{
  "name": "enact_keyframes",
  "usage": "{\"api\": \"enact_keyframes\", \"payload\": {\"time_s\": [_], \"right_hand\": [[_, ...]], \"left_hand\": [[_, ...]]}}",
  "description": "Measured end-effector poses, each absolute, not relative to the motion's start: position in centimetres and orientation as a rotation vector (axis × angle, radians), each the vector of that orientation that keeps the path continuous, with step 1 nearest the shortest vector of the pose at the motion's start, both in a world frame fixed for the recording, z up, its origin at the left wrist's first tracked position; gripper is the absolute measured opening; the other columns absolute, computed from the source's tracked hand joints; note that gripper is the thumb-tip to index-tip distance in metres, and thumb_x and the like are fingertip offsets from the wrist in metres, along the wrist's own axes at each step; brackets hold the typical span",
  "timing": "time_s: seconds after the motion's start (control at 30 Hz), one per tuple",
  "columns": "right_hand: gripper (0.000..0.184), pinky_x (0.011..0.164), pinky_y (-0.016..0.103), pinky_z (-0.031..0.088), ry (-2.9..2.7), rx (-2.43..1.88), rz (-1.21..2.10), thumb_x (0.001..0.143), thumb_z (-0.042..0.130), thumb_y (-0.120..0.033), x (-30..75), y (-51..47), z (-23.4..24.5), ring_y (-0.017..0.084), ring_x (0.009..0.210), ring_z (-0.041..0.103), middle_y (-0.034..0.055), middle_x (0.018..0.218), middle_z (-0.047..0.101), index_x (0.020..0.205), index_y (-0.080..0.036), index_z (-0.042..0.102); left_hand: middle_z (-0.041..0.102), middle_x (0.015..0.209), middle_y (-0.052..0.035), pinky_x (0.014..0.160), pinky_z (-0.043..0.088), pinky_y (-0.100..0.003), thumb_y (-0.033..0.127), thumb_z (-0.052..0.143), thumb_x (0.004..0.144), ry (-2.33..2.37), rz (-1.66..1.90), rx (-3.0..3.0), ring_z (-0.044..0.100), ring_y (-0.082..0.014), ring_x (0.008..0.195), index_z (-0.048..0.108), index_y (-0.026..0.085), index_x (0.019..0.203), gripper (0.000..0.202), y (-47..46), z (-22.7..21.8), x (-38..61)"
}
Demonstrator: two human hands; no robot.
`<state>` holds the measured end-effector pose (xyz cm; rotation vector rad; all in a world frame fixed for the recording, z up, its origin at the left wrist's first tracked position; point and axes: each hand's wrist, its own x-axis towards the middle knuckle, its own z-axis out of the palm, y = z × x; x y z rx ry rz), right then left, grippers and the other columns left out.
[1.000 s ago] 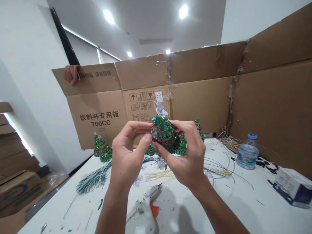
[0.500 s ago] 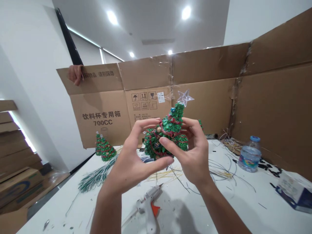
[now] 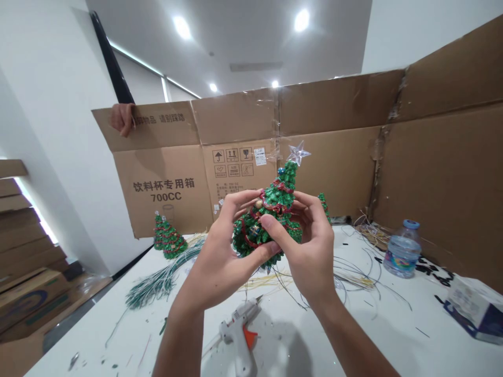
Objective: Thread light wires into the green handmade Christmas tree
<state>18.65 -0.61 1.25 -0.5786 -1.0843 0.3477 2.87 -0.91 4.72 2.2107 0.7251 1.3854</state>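
Observation:
Between my two hands, above the table, is a small green Christmas tree (image 3: 278, 193) with red garland, small round ornaments and a clear star (image 3: 298, 153) on its tip. It leans slightly to the right. My left hand (image 3: 223, 251) wraps its left side, thumb across the lower front. My right hand (image 3: 310, 241) grips the right side, with its thumb on the front of the branches; its other fingers are mostly hidden behind the tree. Below the hands, a white glue gun (image 3: 239, 335) with an orange trigger lies on the white table (image 3: 334, 345).
More small Christmas trees (image 3: 168, 238) stand at the back left, beside a bundle of green wires (image 3: 157, 283). Loose wires (image 3: 361, 280), a water bottle (image 3: 403, 248) and a tissue box (image 3: 475, 306) are on the right. Cardboard walls (image 3: 330, 110) enclose the back; another person's hand (image 3: 122, 119) holds the top edge.
The tree has turned a little in my hands and stands slightly more upright, its star facing more toward me. My left hand has shifted slightly right, closer around the tree.

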Motion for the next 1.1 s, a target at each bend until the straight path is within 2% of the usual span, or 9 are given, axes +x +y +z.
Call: {"api": "enact_keyframes", "payload": {"time_s": [0.1, 0.17, 0.33, 0.47, 0.57, 0.7, 0.8, 0.97, 1.1], "right_hand": [[0.032, 0.092, 0.046, 0.064, -1.177, -0.481, 0.395, 0.102, 0.076, -0.044, 19.1, -0.7, 1.2, 0.027, 0.111, 0.079, 0.0086, 0.121, 0.083, 0.130, -0.028, 0.076], [0.031, 0.092, 0.046, 0.064, -1.231, -0.445, 0.400, 0.105, 0.069, -0.044, 19.5, -0.6, 1.3, 0.027, 0.114, 0.079, 0.0095, 0.125, 0.083, 0.132, -0.029, 0.078], [0.029, 0.089, 0.047, 0.065, -1.256, -0.453, 0.279, 0.103, 0.071, -0.035, 19.7, -0.2, 1.0, 0.026, 0.108, 0.077, 0.0080, 0.121, 0.081, 0.131, -0.030, 0.079], [0.030, 0.091, 0.050, 0.062, -1.194, -0.484, 0.135, 0.105, 0.070, -0.033, 19.1, -0.5, 0.7, 0.027, 0.107, 0.074, 0.0071, 0.120, 0.074, 0.133, -0.032, 0.076], [0.030, 0.093, 0.049, 0.061, -1.189, -0.522, 0.044, 0.105, 0.069, -0.030, 18.6, -1.0, 0.7, 0.026, 0.107, 0.071, 0.0059, 0.118, 0.071, 0.135, -0.032, 0.075], [0.034, 0.091, 0.044, 0.061, -1.226, -0.531, -0.037, 0.102, 0.072, -0.022, 18.2, -1.3, 0.9, 0.022, 0.102, 0.068, 0.0036, 0.110, 0.067, 0.134, -0.032, 0.076], [0.033, 0.090, 0.044, 0.062, -1.248, -0.555, -0.006, 0.102, 0.073, -0.021, 18.3, -1.2, 1.0, 0.022, 0.101, 0.069, 0.0037, 0.111, 0.067, 0.133, -0.033, 0.077], [0.034, 0.101, 0.049, 0.059, -1.287, -0.496, 0.189, 0.105, 0.071, -0.032, 19.3, -0.6, 1.2, 0.026, 0.115, 0.071, 0.0060, 0.124, 0.072, 0.138, -0.034, 0.073], [0.037, 0.111, 0.049, 0.056, -1.381, -0.466, 0.497, 0.103, 0.076, -0.048, 20.8, 0.0, 1.4, 0.028, 0.126, 0.069, 0.0073, 0.135, 0.073, 0.137, -0.033, 0.071]], "left_hand": [[0.070, 0.152, -0.0041, 0.124, 0.053, -0.042, 0.032, 0.095, 0.089, 0.613, 1.423, 2.103, 0.065, -0.0269, 0.144, 0.063, 0.037, 0.146, 0.065, -0.4, 4.8, 2.3], [0.073, 0.149, -0.0068, 0.121, 0.056, -0.045, 0.030, 0.096, 0.087, 0.558, 1.416, 2.024, 0.067, -0.0296, 0.143, 0.066, 0.035, 0.145, 0.066, 0.0, 5.0, 1.8], [0.072, 0.152, -0.0117, 0.113, 0.064, -0.049, 0.030, 0.095, 0.087, 0.457, 1.337, 1.833, 0.070, -0.0347, 0.141, 0.070, 0.032, 0.145, 0.063, 0.5, 5.2, 1.4], [0.065, 0.163, -0.0091, 0.113, 0.065, -0.044, 0.033, 0.086, 0.096, 0.330, 1.243, 1.797, 0.063, -0.0337, 0.150, 0.070, 0.036, 0.150, 0.056, 0.5, 4.8, 1.5], [0.062, 0.166, -0.0091, 0.114, 0.064, -0.043, 0.036, 0.085, 0.098, 0.310, 1.217, 1.774, 0.062, -0.0338, 0.152, 0.067, 0.036, 0.152, 0.057, 0.5, 4.5, 1.8], [0.068, 0.157, -0.0106, 0.107, 0.066, -0.040, 0.047, 0.081, 0.101, 0.419, 1.362, 1.688, 0.072, -0.0316, 0.139, 0.067, 0.030, 0.140, 0.044, 0.6, 4.3, 3.1], [0.075, 0.146, -0.0096, 0.100, 0.067, -0.036, 0.046, 0.080, 0.102, 0.477, 1.445, 1.603, 0.076, -0.0290, 0.129, 0.069, 0.027, 0.128, 0.034, 0.7, 4.5, 4.0], [0.079, 0.138, -0.0093, 0.103, 0.067, -0.039, 0.042, 0.085, 0.098, 0.360, 1.483, 1.511, 0.077, -0.0301, 0.129, 0.072, 0.025, 0.125, 0.034, 0.8, 4.6, 4.4], [0.078, 0.140, -0.0093, 0.106, 0.066, -0.043, 0.049, 0.080, 0.100, 0.293, 1.535, 1.423, 0.075, -0.0325, 0.132, 0.072, 0.025, 0.127, 0.037, 0.4, 4.5, 4.4]]}}
